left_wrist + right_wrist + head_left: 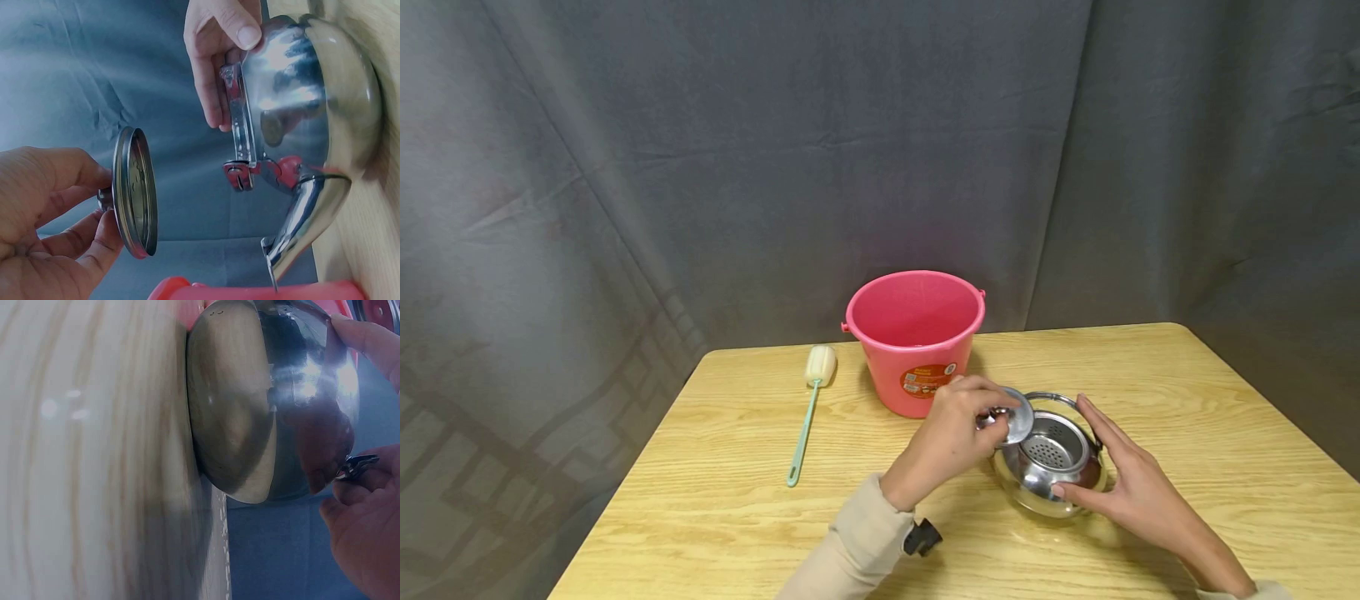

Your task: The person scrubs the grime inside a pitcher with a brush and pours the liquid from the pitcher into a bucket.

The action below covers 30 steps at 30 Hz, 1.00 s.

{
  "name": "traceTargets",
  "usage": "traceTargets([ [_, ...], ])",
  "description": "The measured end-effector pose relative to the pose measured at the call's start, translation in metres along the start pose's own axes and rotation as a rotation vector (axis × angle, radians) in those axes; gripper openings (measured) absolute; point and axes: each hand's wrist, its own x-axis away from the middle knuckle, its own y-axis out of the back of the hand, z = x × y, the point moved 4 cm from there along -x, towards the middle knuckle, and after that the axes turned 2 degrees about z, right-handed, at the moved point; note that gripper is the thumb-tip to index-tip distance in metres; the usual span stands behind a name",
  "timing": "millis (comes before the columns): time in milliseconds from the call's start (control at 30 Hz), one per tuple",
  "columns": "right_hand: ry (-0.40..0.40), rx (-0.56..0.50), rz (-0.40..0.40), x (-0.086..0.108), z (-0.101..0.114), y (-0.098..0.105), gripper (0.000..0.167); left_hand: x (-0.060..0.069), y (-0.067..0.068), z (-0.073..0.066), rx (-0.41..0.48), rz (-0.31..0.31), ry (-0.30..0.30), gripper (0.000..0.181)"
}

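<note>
A shiny steel teapot (1051, 479) with a perforated strainer (1052, 446) in its mouth stands on the table. Its looped handle (1060, 400) lies toward the back. My left hand (958, 425) pinches the knob of the round metal lid (1019, 417). That lid (140, 194) is off the mouth, tilted on edge, with its underside facing the teapot in the left wrist view. My right hand (1138, 492) holds the teapot's right side, thumb on the front of the body and fingers by the handle. In the right wrist view, the thumb touches the steel body (294, 406).
A pink bucket (887, 367) stands behind the teapot, near the spout (306, 219). Left of it lies a sponge brush (808, 417) with a pale green handle. Grey curtains (850, 150) hang around the wooden table (700, 500).
</note>
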Motion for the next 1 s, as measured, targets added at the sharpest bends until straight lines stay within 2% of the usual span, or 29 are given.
traceTargets([
  [200,0.006,0.003,-0.008,0.0,-0.001,0.001,0.112,0.002,0.006,0.003,0.027,-0.019,0.006,0.018],
  [400,0.025,0.011,-0.026,0.0,0.0,0.002,0.113,0.006,0.011,0.006,0.074,-0.025,0.038,0.018],
  [1000,0.023,0.021,-0.032,0.001,0.001,0.002,0.114,0.021,0.021,0.022,0.073,-0.021,0.157,0.017],
])
